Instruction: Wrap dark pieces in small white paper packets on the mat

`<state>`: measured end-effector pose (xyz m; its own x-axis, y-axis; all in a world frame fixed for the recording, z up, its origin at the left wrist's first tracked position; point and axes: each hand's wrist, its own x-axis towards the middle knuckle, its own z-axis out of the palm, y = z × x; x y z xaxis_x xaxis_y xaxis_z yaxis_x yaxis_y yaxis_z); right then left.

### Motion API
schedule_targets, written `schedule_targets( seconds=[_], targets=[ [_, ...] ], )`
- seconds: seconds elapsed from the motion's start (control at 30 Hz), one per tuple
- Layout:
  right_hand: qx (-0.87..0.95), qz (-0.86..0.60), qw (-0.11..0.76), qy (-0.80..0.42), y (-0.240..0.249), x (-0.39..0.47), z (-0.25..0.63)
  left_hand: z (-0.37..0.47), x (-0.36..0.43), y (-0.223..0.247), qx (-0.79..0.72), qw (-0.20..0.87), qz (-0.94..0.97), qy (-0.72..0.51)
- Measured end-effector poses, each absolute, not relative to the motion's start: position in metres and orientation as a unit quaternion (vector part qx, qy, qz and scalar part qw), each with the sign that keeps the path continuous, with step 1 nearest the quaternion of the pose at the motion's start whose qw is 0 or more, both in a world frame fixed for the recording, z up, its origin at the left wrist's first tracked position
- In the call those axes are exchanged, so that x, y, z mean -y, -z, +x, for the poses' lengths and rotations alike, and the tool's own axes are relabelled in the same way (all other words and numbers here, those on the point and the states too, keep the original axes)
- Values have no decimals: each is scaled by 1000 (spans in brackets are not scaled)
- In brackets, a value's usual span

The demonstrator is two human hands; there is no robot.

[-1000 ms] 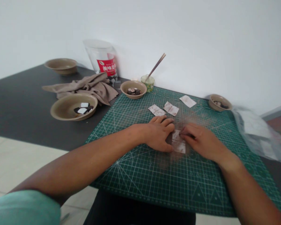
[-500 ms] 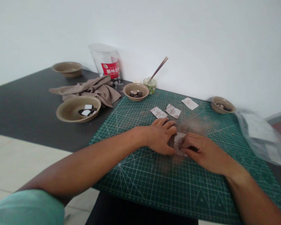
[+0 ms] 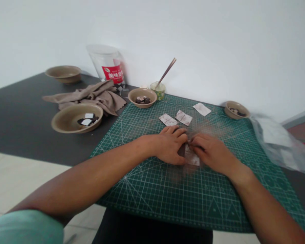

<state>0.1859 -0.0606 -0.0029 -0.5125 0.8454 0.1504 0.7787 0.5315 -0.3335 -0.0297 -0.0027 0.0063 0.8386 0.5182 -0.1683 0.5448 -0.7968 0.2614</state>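
My left hand (image 3: pixel 170 145) lies flat with its fingers spread, thumb and fingertips at the left edge of a white, brown-smudged square of paper (image 3: pixel 193 159). My right hand (image 3: pixel 210 150) is closed in a pinch at the upper part of that square, and what its fingertips hold is too small and hidden to make out. A dark patch shows between my left thumb and forefinger. Just beyond my hands lie more smudged white pieces, one on the left (image 3: pixel 168 120), one in the middle (image 3: pixel 183 117) and a cleaner one on the right (image 3: pixel 202 109).
A green cutting mat (image 3: pixel 152 200) with brown dust lies under my hands. Around it stand bowls with dark pieces (image 3: pixel 142 103) (image 3: pixel 237 115) (image 3: pixel 66 127), a cup (image 3: pixel 160 92) with sticks, a brown cloth (image 3: pixel 91 98), a clear tub (image 3: pixel 99 61) and a plastic bag (image 3: pixel 271 149).
My right hand has moved up the paper square, from its middle towards its far edge, uncovering the near part. My left hand stays beside it. The whole view has shifted slightly.
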Motion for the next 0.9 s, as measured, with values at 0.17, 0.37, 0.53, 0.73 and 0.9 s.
schedule_targets(
  seconds=[0.17,0.37,0.53,0.73,0.9],
  targets=[
    [858,-481,125,-131,1,62,198,-31,3,-7,-277,153,948,39],
    [859,-475,130,-143,-1,73,198,-33,4,-12,-274,154,949,37],
    [869,-457,131,-140,4,71,189,-33,3,-8,-270,154,950,34],
    [856,-490,140,-88,5,59,187,-31,3,-6,-280,152,947,32],
    [861,-473,122,-143,0,67,190,-32,2,-7,-272,156,949,36]
  ],
)
